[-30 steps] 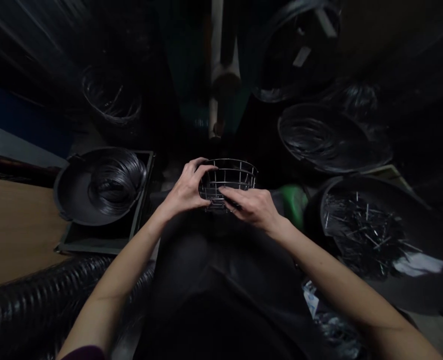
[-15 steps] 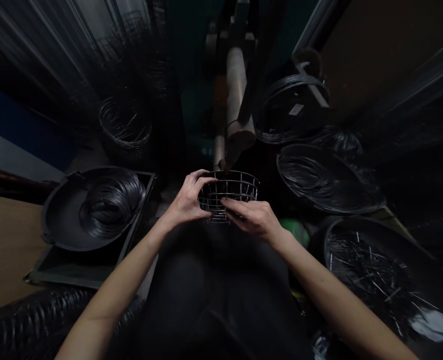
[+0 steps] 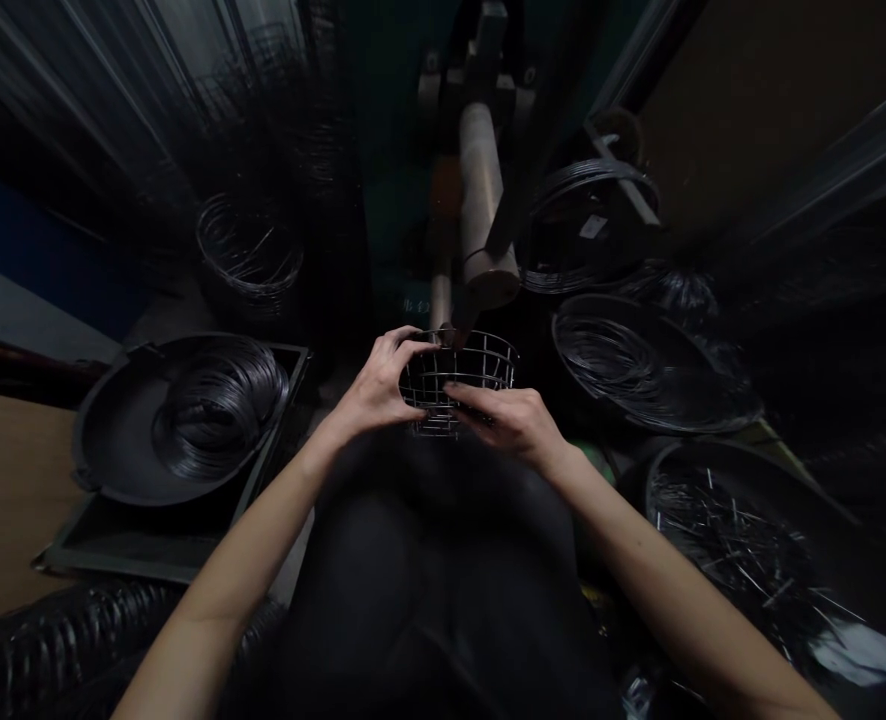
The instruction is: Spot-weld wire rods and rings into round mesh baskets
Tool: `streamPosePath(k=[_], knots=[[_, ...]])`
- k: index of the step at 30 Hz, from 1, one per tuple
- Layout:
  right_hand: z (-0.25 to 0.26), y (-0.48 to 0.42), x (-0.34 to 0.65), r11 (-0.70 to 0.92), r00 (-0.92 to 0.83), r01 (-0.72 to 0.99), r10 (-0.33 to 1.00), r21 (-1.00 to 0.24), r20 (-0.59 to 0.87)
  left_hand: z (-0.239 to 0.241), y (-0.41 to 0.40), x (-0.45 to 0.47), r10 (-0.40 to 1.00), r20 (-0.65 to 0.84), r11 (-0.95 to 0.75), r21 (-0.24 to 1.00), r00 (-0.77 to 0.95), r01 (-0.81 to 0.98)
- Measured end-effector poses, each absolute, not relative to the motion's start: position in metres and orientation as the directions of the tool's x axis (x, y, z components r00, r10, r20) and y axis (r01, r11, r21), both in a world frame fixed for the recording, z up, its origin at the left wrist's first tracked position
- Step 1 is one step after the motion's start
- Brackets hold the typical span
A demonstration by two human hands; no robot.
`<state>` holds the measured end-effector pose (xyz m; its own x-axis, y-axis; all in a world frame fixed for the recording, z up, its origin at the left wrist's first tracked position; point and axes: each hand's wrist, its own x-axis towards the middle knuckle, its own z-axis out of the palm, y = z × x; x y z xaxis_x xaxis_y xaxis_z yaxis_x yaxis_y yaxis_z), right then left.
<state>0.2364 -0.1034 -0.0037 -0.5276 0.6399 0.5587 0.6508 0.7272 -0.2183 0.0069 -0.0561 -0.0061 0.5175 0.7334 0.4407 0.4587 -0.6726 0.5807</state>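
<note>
My left hand (image 3: 383,385) is curled round the basket (image 3: 480,377) at its left edge, fingers over the rim and thumb lower on the wires. My right hand (image 3: 514,420) has its fingers laid against the near side, right of centre; how hard they press I cannot tell. So the basket is held up between both hands, above the far edge of my lap (image 3: 443,590), with its far rim at the foot of the machine's post (image 3: 440,300). Whether wire and metal touch there I cannot make out.

I judge this to be the step of lining the basket up at the machine. The next move would call for a level rim, a small turn or shift to seat the wire, and fingertips clear of the metal.

To my left, a coil (image 3: 222,400) lies at the right edge of a pan (image 3: 117,425); to my right, rods (image 3: 735,560) fill a tub's (image 3: 848,560) left side.
</note>
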Motion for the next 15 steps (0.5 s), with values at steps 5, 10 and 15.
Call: streamPosePath(k=[5,10,15], knots=[[0.0,-0.107,0.234,0.648,-0.484,0.696,0.741,-0.309,0.466,-0.003,-0.054,0.005,0.746,0.406,-0.65,0.614,0.527,0.447],[0.002,-0.128,0.233,0.53,-0.298,0.774,0.787,-0.346,0.54,0.002,-0.054,0.007,0.78,0.413,-0.612,0.662,0.47,0.433],[0.004,-0.123,0.234,0.329,-0.038,0.853,0.815,-0.406,0.579,0.003,-0.039,0.012,0.813,0.378,-0.572,0.663,0.443,0.483]])
